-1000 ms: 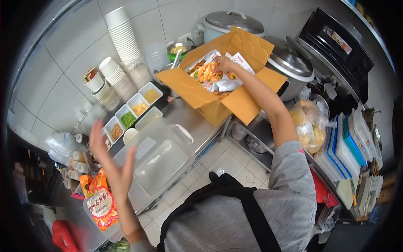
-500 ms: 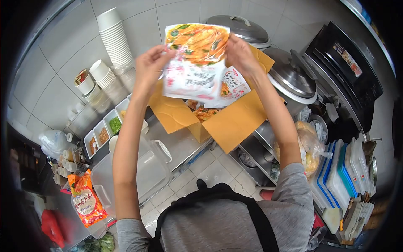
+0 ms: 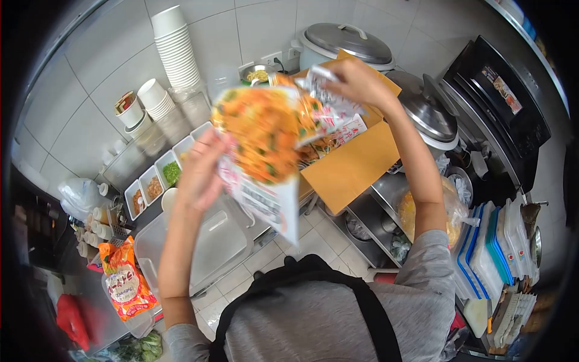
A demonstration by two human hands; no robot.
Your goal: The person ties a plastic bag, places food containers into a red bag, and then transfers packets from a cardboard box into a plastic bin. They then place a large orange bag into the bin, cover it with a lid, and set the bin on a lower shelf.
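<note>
My left hand (image 3: 205,169) grips the edge of a white food packet (image 3: 262,136) printed with an orange dish and green leaves. The packet tilts, its lower corner hanging past the counter edge, and motion blurs it. Over the open cardboard box (image 3: 353,166), my right hand (image 3: 356,81) is closed on a second food packet (image 3: 329,108), whose silvery side partly shows. Below, inside the box, lie more printed packets (image 3: 350,133), partly hidden by the flap and by what I hold.
A clear plastic tub (image 3: 211,241) sits on the counter, left of the box. Behind it are small trays with chopped greens (image 3: 171,175) and stacked white cups (image 3: 175,48). Lidded cookers (image 3: 416,108) stand at the right, above coloured container lids (image 3: 482,253).
My hands have moved apart. The left one has brought its packet down and left, tilting it; a separate packet now shows in my right hand above the box.
</note>
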